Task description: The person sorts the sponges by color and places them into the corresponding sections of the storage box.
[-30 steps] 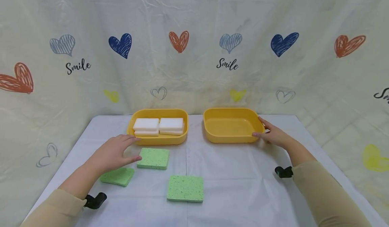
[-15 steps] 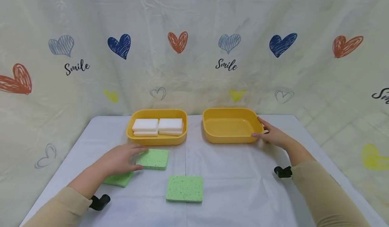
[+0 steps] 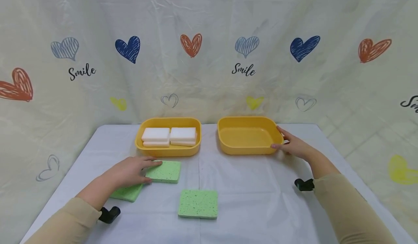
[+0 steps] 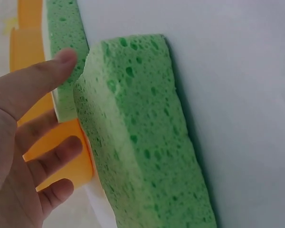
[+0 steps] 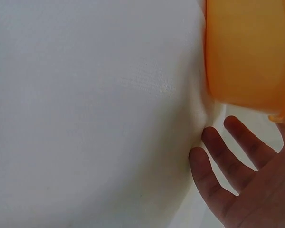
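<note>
My left hand (image 3: 130, 171) is at the left end of a green sponge (image 3: 166, 172). Its index finger reaches over the far left corner and the thumb lies by the near left corner; the sponge stays flat on the table. In the left wrist view, the fingers are spread. A second green sponge (image 3: 128, 192) lies partly beneath the left forearm and hand, and a third green sponge (image 3: 197, 204) sits nearer the front. My right hand (image 3: 295, 146) touches the right end of a yellow tray (image 3: 248, 151) with nothing in it; the right wrist view shows several straight fingers (image 5: 228, 161) below its wall.
Another yellow tray (image 3: 168, 152) at the back left holds white sponge blocks (image 3: 156, 133) in two side-by-side stacks. A white cloth (image 3: 254, 207) covers the table. Behind it hangs a pale curtain (image 3: 209, 77) printed with hearts and "Smile".
My left hand has moved down and right from beside the left tray to the end of the green sponge. The right hand has stayed at the right tray.
</note>
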### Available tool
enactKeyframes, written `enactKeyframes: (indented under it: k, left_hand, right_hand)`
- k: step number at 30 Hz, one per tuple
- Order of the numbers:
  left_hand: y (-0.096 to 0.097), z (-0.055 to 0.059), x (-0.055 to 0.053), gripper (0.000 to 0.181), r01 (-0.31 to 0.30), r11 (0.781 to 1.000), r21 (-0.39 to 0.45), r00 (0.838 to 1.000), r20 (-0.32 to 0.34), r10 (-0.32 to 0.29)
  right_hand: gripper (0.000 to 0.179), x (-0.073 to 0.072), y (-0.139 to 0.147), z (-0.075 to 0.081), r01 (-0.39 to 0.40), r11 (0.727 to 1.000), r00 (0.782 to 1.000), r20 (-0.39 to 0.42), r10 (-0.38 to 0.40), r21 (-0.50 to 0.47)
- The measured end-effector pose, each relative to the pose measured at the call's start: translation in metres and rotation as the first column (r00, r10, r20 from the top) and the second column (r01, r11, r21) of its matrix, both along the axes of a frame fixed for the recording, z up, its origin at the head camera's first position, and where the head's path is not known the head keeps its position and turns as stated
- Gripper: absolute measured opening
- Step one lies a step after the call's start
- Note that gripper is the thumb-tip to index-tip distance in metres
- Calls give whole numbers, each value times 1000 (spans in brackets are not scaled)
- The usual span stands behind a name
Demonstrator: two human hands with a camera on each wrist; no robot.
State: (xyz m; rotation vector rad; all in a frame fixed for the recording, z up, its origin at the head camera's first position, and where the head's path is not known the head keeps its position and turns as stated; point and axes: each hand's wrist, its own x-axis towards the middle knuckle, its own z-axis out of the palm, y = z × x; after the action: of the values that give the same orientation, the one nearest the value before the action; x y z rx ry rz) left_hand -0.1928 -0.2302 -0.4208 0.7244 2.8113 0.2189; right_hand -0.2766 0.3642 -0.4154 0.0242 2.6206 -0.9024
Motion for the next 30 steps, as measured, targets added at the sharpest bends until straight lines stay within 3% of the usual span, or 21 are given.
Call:
enactKeyframes:
  k: [9,15,22,26,30]
  left_hand:
    - [0,2,3,61,35,995,90,998,-59,-30]
    - [10,12,4,59,65,984,165,993,-108,-48]
    - [42,27,-4,60,86,978,189,986,-157,-56]
    - [67,33,-13,60,116,973,199,977,-198,-76]
    - [96,38,-24,60,109,970,218,980,-189,-68]
  right_hand:
    - [115,0,3,0,6,1000,1000,7,-6,11]
    - [110,-1,2,2,11,1000,1000,10,-11,4]
    - [109,0,3,2,5,1000,1000,5,-5,2]
    - [108,1,4,2,-10,1000,1000,1,10,1]
    - [109,-1,5,1,-19,1000,1000,-8,19,4]
